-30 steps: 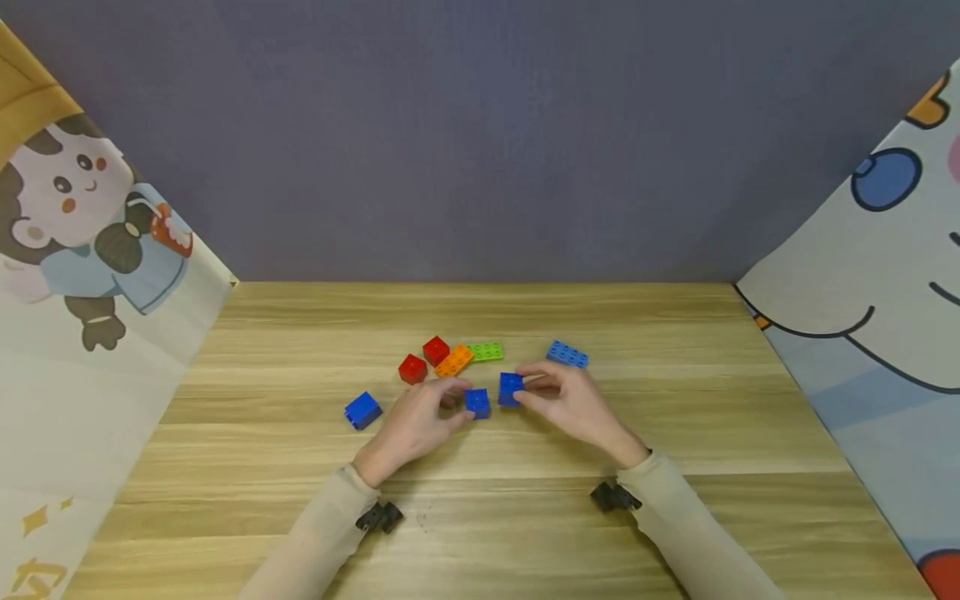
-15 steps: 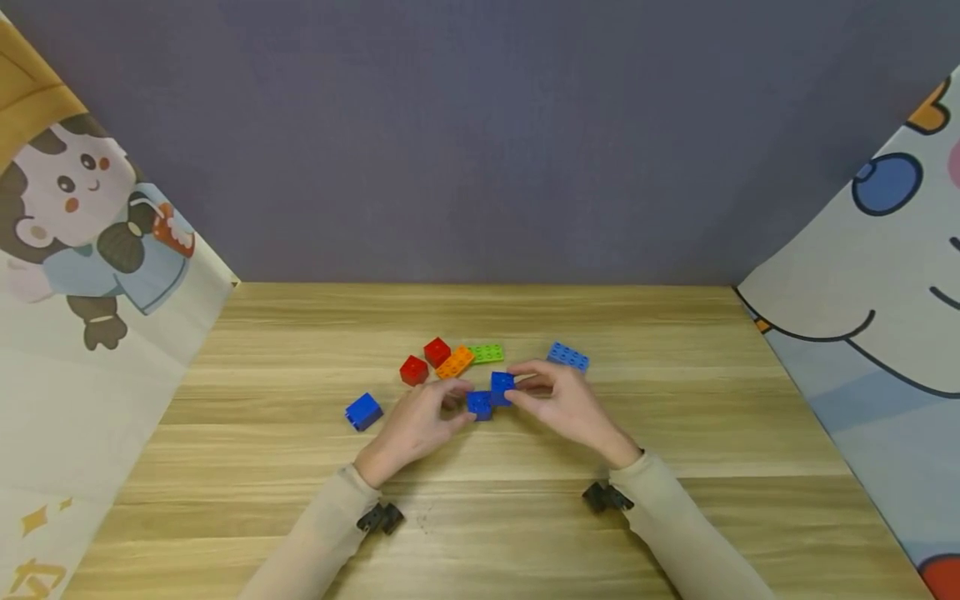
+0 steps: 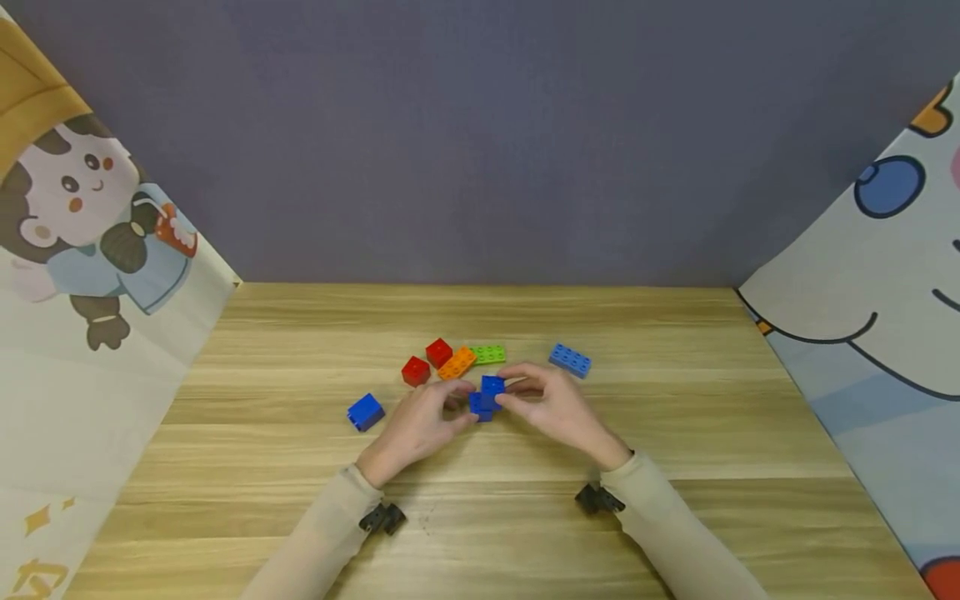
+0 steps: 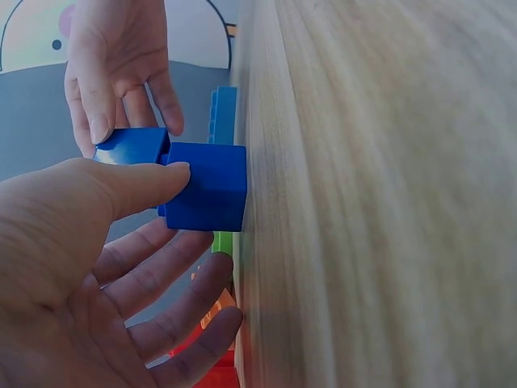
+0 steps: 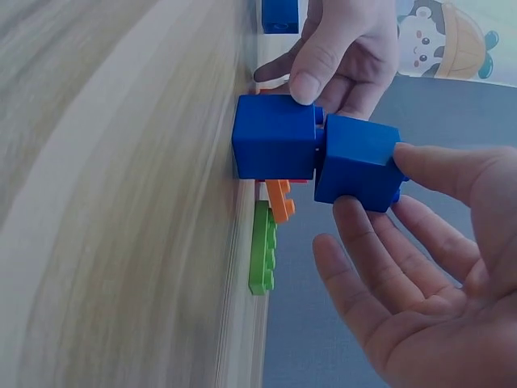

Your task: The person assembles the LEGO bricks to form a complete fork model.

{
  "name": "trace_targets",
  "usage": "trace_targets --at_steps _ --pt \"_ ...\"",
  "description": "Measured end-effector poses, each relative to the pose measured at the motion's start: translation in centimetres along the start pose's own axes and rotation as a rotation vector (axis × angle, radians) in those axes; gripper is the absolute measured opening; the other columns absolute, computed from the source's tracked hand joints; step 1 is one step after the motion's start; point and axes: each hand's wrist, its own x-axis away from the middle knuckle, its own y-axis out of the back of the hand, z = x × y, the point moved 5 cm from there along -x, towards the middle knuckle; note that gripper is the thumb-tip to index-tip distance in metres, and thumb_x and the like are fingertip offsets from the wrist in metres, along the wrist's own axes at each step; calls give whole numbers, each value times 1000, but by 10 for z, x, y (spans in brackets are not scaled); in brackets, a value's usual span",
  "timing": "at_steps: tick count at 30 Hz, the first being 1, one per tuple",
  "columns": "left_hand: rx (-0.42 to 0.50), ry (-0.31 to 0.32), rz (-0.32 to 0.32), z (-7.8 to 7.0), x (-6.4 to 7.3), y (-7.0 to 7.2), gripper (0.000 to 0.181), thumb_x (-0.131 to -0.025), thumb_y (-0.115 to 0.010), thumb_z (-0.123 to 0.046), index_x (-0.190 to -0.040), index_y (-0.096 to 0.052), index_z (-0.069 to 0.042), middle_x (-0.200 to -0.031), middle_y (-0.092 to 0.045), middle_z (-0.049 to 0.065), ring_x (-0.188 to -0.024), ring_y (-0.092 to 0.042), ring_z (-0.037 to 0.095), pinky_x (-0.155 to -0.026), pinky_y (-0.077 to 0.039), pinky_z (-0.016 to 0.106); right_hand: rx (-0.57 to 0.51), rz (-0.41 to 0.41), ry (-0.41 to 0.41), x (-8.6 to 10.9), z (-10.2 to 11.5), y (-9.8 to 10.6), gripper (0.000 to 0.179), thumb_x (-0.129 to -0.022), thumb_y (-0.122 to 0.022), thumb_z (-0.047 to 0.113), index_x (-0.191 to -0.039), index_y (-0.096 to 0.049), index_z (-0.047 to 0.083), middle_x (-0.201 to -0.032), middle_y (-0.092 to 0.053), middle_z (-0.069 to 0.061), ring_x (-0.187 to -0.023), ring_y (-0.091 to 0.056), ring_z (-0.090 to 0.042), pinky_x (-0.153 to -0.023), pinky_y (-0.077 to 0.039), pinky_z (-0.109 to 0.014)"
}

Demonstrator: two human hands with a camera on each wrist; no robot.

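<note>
My left hand (image 3: 415, 423) pinches a dark blue toy building brick (image 4: 214, 194) between thumb and fingers, low at the tabletop. Just above it, my right hand (image 3: 555, 410) holds a second dark blue brick (image 5: 359, 166) with thumb and fingertips. That upper brick overlaps the lower one's studs, shifted toward the right and slightly tilted in the right wrist view. A narrow gap with studs shows between the two bricks there.
Beyond the hands lie two red bricks (image 3: 416, 372), an orange brick (image 3: 457, 363) and a green brick (image 3: 490, 355). A lighter blue brick (image 3: 570, 360) is at the back right. Another dark blue brick (image 3: 365, 412) lies on its side to the left. Panels border the wooden table (image 3: 675, 350).
The right hand has moved left with its blue brick, from beside the other brick to over its studs. The left hand and its brick stay nearly in place.
</note>
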Motion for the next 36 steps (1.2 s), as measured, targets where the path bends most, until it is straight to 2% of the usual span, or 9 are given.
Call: trace_targets --at_steps 21,26,30,36 --pt "-12 9 -2 0 -1 0 44 -97 -81 -28 -137 -71 -11 -132 -76 5 -109 -76 21 -94 -63 42 -30 6 10 -4 0 -9 35 -98 -78 17 -133 -73 11 -129 -76 -12 -108 -78 -26 -92 -64 -34" --pt "-11 6 2 0 -1 -1 44 -97 -80 -27 -137 -71 -10 -131 -76 6 -109 -75 22 -94 -63 42 -24 18 41 -4 1 -10 34 -100 -77 18 -133 -74 13 -131 -75 -11 -107 -78 -25 -94 -64 -39" --pt "-9 6 5 1 -2 -1 44 -97 -80 -27 -137 -71 -10 -131 -76 7 -109 -75 22 -94 -63 43 5 28 104 -5 4 -11 32 -100 -76 16 -132 -75 12 -134 -74 -10 -108 -77 -25 -96 -63 -42" --pt "-5 -2 1 0 -3 -1 42 -97 -80 -26 -135 -71 -9 -128 -77 7 -106 -75 21 -93 -63 43 41 53 177 -6 8 -14 31 -102 -73 12 -133 -75 9 -139 -71 -10 -113 -75 -25 -98 -63 -38"
